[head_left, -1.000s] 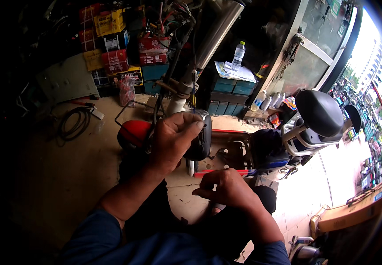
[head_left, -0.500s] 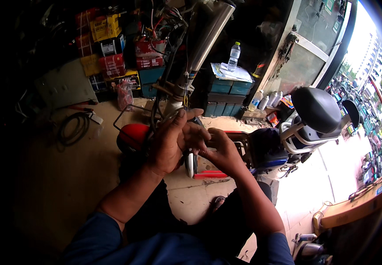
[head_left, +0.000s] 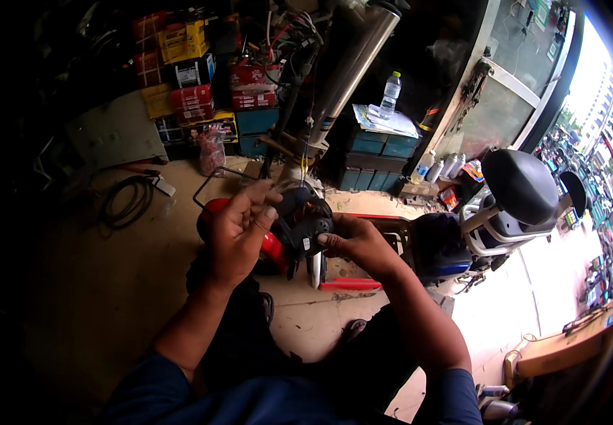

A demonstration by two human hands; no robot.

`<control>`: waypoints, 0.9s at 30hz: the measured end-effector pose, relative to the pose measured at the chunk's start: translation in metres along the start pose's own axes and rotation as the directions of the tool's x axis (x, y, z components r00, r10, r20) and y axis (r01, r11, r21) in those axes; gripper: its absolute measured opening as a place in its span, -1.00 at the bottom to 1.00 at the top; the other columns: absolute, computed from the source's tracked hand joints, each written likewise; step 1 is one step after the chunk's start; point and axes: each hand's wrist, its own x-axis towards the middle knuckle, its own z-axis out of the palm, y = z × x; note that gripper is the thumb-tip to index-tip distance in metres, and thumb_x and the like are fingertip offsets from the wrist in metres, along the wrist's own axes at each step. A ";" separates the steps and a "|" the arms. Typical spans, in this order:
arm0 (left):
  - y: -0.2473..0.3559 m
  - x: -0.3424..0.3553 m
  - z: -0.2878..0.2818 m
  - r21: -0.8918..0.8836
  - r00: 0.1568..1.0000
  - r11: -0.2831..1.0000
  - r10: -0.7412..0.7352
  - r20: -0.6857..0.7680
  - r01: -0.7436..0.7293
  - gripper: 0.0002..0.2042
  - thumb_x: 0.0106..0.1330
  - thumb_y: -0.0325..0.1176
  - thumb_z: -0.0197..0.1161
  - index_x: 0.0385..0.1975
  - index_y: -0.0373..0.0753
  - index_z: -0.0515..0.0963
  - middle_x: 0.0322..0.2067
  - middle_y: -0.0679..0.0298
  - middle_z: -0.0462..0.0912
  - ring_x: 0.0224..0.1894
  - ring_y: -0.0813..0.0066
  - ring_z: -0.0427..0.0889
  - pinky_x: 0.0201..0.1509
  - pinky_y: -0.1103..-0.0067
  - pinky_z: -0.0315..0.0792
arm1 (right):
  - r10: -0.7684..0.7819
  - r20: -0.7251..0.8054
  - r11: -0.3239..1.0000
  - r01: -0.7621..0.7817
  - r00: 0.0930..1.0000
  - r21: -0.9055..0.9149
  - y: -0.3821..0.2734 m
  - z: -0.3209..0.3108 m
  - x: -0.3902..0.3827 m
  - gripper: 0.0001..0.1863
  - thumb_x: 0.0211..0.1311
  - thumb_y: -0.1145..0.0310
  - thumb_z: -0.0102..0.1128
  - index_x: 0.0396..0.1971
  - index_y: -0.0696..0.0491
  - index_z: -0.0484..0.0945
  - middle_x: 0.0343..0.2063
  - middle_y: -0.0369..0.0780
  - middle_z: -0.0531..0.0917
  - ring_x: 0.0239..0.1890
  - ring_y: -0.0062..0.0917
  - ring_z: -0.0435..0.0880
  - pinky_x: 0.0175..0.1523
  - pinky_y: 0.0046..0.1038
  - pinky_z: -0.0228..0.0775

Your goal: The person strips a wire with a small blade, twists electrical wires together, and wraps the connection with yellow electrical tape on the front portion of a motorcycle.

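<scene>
Fingers: right hand (head_left: pixel 359 244) pinches black rounded plastic housing (head_left: pixel 308 232) — left hand (head_left: pixel 237 241) half-curled nearby, hold unclear — housing looks open, not closed up.

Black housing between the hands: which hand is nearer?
Right hand: it holds the right edge of the black housing, thumb on its front; the left hand is just left of it, with no clear contact.

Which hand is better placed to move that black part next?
Probably the right hand: it seems to be touching the black part's edge, while the left hand is raised beside it.
</scene>
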 end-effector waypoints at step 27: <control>0.011 -0.004 -0.009 0.227 0.994 0.971 0.056 0.098 -0.077 -0.67 0.39 -0.59 0.27 0.14 -0.37 0.55 -0.05 0.28 0.67 -0.08 0.64 0.59 0.00 0.66 0.48 | -0.129 0.086 0.974 0.143 0.988 -0.178 -0.002 -0.013 0.015 -0.46 0.28 0.26 0.48 0.12 0.25 0.52 -0.01 -0.13 0.69 0.05 -0.45 0.65 0.19 -0.37 0.49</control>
